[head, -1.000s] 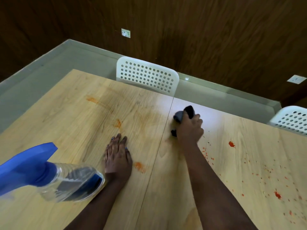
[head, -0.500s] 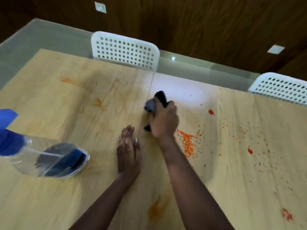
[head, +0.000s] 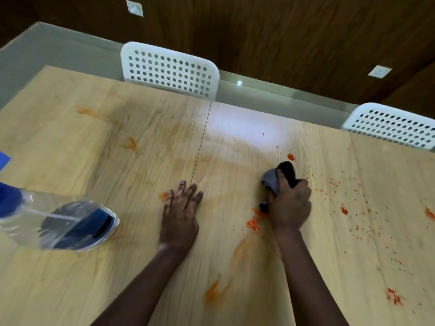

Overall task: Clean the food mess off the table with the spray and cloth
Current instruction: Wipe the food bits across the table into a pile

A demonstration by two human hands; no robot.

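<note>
My right hand point(head: 290, 205) grips a bunched dark grey cloth point(head: 279, 176) and presses it on the wooden table point(head: 94, 149), right of the centre seam. A small heap of orange-red crumbs point(head: 254, 221) lies at the cloth's near-left edge. More red specks and blobs point(head: 343, 210) scatter to the right. Orange smears point(head: 215, 290) mark the near middle and the far left point(head: 130, 143). My left hand point(head: 180, 215) rests flat on the table, fingers straight. A clear spray bottle with a blue head point(head: 70, 223) stands at the left edge of view.
Two white perforated chairs stand at the far edge, one at the middle point(head: 170, 70) and one at the right point(head: 390, 129). A dark wood wall point(head: 282, 31) rises behind them. The table's centre seam point(head: 200, 147) runs toward me.
My right hand has slid the cloth to the right, from the seam into the speckled area, pushing crumbs into a heap. The left hand stays flat near the seam.
</note>
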